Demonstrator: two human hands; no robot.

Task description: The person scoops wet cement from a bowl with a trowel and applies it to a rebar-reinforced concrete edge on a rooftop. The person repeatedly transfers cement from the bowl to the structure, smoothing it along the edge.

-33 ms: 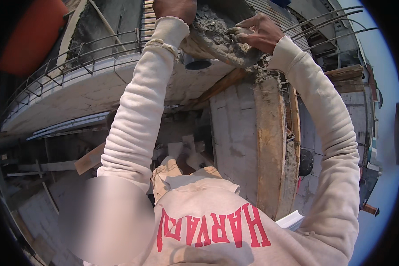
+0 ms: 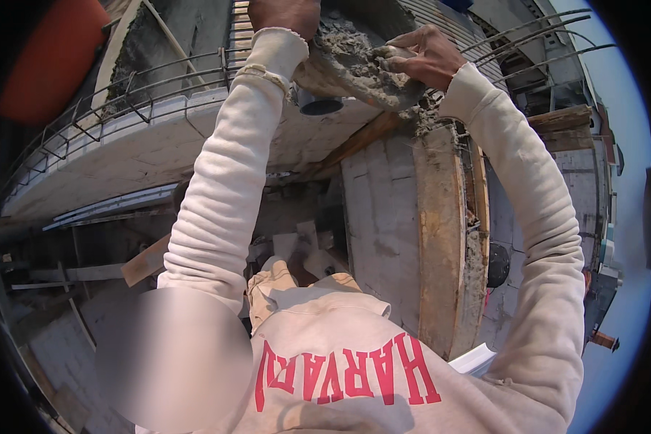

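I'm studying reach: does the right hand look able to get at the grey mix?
Likely yes: the right hand is at the bucket, close beside the grey mix, nothing visible between.

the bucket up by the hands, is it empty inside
No, lumpy grey mortar lies inside the bucket, right by the right hand.

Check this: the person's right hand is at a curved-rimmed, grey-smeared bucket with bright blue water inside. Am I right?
Not water: the head view shows lumpy grey mortar inside the grey-smeared bucket. The person's right hand is at it, yes.
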